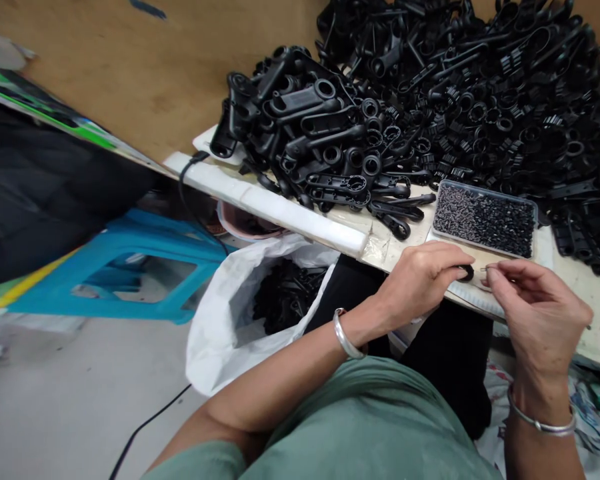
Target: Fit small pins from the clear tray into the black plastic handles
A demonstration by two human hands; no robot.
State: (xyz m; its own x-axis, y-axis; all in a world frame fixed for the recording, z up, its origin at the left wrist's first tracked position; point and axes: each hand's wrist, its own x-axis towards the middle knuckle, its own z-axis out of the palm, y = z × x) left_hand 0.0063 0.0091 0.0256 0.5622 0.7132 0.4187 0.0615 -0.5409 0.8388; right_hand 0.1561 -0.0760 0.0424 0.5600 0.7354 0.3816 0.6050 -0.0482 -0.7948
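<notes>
My left hand (420, 277) is closed on a black plastic part (465, 273), of which only a small rounded end shows past the fingertips. To its right, my right hand (537, 300) pinches a thin, small metal-looking piece (484, 269) pointing toward that part; its exact kind is too small to tell. The two hands are a short gap apart at the table's front edge. Just beyond them lies a clear plastic box (536, 227) filled with tiny dark pieces, grey at left and blacker at right. A white sheet (475, 297) is partly under the hands.
A big heap of black plastic parts (430, 120) covers the table's back, with handle-like pieces (300, 100) at left. A white strip (270, 203) lines the table edge. Below stand a white sack (215, 333) of black parts and a blue stool (125, 267). A cable (150, 420) crosses the floor.
</notes>
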